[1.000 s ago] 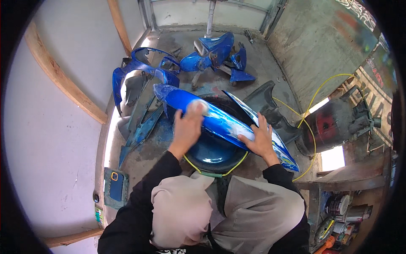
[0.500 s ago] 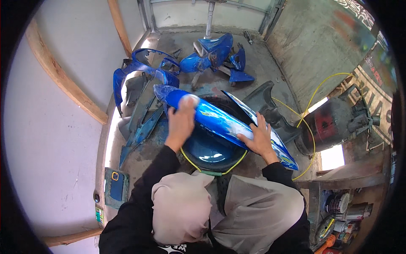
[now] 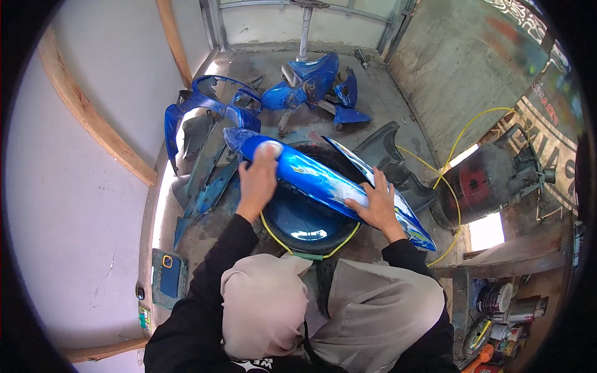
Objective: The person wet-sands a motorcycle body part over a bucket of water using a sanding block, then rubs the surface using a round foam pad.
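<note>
A long blue motorcycle body panel (image 3: 314, 176) with white and yellow graphics lies slantwise across a dark round tub (image 3: 348, 235). My right hand (image 3: 378, 206) grips its near right end, thumb on top and fingers over the far side. Near the far left end, my left hand (image 3: 259, 180) presses a small pale pad (image 3: 271, 147) onto the painted face; the pad's exact kind cannot be made out. A second blue and white panel (image 3: 410, 222) stretches behind my right hand, beyond the first. Bluish liquid (image 3: 308, 217) in the tub reflects light.
More blue fairing parts (image 3: 320, 74) and a blue curved cowl (image 3: 208, 99) lie on the concrete floor ahead. Dark plastic pieces (image 3: 385, 149) and a compressor tank (image 3: 476, 186) with a yellow hose (image 3: 458, 205) are to the right. A phone (image 3: 169, 276) rests at lower left.
My left hand and the pad have shifted slightly left and down in the picture, still on the panel. My right hand keeps its hold. The whole view has also moved a little.
</note>
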Demonstrator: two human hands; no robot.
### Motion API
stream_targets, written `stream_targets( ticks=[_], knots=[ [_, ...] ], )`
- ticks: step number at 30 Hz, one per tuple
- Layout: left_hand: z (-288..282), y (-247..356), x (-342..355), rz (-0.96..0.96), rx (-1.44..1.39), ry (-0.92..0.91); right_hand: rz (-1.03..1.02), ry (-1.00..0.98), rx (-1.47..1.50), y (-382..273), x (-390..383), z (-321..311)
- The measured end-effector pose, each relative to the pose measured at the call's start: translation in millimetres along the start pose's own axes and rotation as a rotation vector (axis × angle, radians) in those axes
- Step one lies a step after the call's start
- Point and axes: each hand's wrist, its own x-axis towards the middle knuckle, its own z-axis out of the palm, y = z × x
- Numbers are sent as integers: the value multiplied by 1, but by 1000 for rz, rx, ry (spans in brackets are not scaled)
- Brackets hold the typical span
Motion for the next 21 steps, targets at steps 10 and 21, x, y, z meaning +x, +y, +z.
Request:
stream_targets(
  ticks=[10,21],
  knots=[
    [-2,64,-36,266,-58,-77,24,-25,-19,-6,-2,-7],
    [0,1,-5,-28,18,52,-1,22,-22,-7,-1,-2]
  ],
)
